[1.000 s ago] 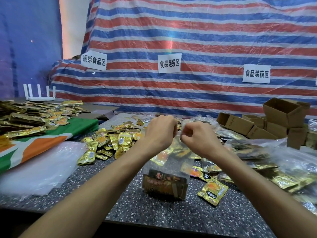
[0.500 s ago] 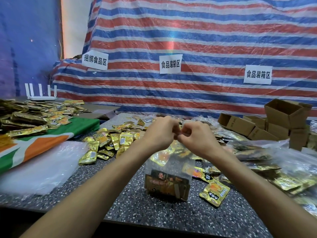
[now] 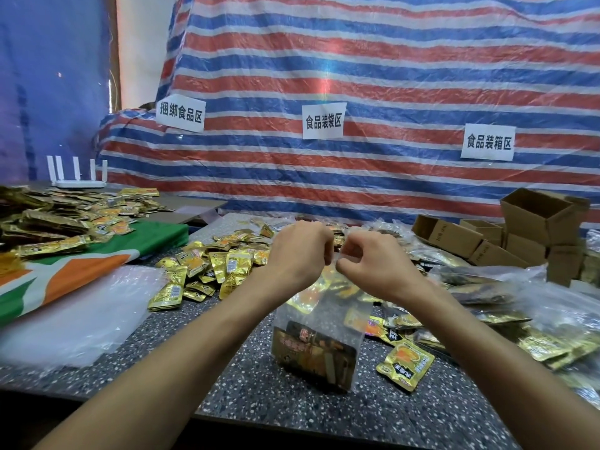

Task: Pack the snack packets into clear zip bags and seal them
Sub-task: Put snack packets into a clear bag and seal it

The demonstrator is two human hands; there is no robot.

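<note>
Head view: the left hand (image 3: 297, 254) pinches the top strip of the clear plastic zip bag (image 3: 328, 308), which rests on the speckled table (image 3: 227, 384) at 6 o'clock from the hands, with dark snack packets (image 3: 311, 352) inside. The right hand (image 3: 380, 267) pinches the strip too. It is better to press evenly, sliding toward 3 o'clock.

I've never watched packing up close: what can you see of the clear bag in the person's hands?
The clear zip bag is thin, see-through plastic, held upright. The left hand and right hand pinch its top edge. Dark and gold snack packets sit bunched at its bottom, which seems to rest on the speckled table.
</note>
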